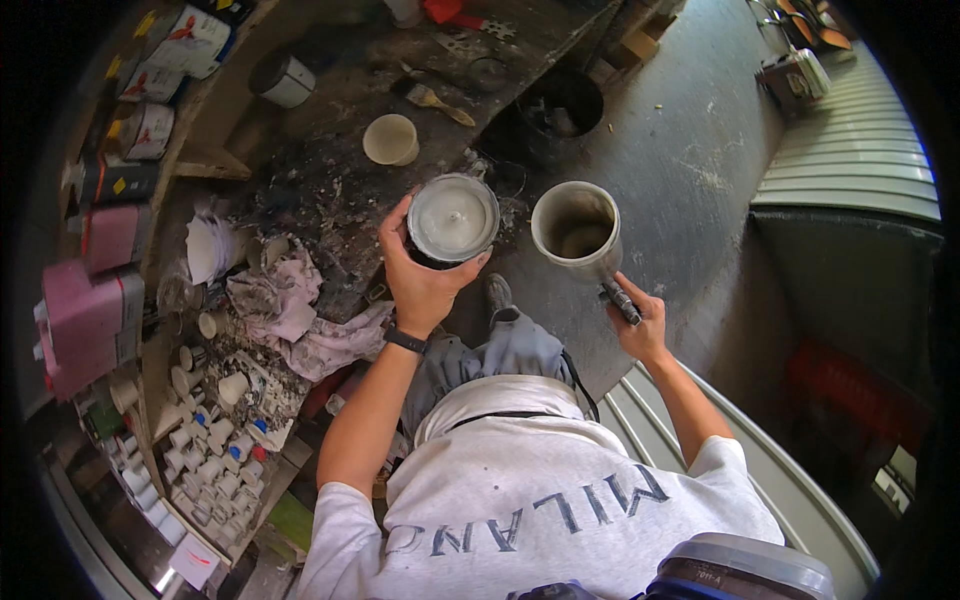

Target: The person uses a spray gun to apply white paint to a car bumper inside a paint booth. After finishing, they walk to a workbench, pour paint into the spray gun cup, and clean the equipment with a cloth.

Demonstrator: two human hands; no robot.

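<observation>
My left hand [424, 285] is wrapped round a dark-sided round container [453, 217], held over the workbench edge. Its top is pale grey with a small raised spot in the middle; whether that is a lid or the contents I cannot tell. To the right, my right hand [645, 325] grips the dark metal handle [622, 302] of a deep grey cup [595, 262]. The cup's open mouth faces up, and its inner wall is coated grey-brown. A small gap separates the two vessels. On the bench beyond my left hand stands a cream plastic cup [391, 140].
A paintbrush [434, 100] and a grey can [283, 80] lie farther back on the littered bench [340, 190]. A black bin [560, 105] stands beside it. At left are stained pink rags [285, 300], several small white cups [215, 470], and shelved pink containers [90, 320].
</observation>
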